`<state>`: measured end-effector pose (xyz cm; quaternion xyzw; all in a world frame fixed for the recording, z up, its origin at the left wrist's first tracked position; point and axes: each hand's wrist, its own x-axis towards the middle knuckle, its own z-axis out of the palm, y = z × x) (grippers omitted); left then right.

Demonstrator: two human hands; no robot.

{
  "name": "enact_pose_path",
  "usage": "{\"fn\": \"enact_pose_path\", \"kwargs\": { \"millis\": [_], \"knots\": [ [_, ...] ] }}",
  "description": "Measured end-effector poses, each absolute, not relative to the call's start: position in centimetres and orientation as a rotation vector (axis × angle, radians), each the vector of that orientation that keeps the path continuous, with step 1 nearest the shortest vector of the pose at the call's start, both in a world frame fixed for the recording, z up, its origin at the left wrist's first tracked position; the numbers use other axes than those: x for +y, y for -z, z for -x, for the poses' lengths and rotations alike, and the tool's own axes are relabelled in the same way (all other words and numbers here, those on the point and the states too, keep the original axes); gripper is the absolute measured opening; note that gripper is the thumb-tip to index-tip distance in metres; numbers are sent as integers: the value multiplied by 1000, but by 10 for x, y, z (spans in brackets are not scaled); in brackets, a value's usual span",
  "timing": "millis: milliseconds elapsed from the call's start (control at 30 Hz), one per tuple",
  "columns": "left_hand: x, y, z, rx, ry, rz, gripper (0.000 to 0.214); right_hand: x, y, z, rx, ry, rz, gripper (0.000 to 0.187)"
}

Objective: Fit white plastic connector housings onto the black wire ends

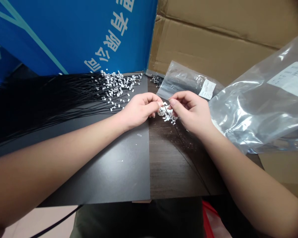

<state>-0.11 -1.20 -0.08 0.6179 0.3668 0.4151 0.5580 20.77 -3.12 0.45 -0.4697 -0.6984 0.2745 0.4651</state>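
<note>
My left hand [139, 109] and my right hand [191, 110] meet over the middle of the dark table [173, 165]. Both are closed in a pinch on a small bundle of thin black wires with white tags [167, 114], which hangs between the fingertips. One thin black wire trails from the bundle toward me across the wood. To the left, a large fan of the same black wires [52, 99] lies on a black mat [109, 165], its white-tagged ends [115, 87] spread out near my left hand.
A blue printed board [72, 33] stands behind the wires. A cardboard box [213, 36] fills the back right. A clear plastic bag [263, 105] lies at right, a smaller labelled bag [186, 81] behind my hands. Something red [208, 218] shows below the table edge.
</note>
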Motion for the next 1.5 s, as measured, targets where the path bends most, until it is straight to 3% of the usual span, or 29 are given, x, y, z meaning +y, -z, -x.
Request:
{"fn": "enact_pose_path", "kwargs": {
  "millis": [267, 1500],
  "knots": [
    [-13, 2, 2, 892, -1029, -1542, 12, -38, -22, -201, -1680, -935, 1270, 10],
    [-11, 4, 2, 902, -1016, -1595, 14, -40, -11, -201, -1877, -655, 1291, 7]
  ]
}}
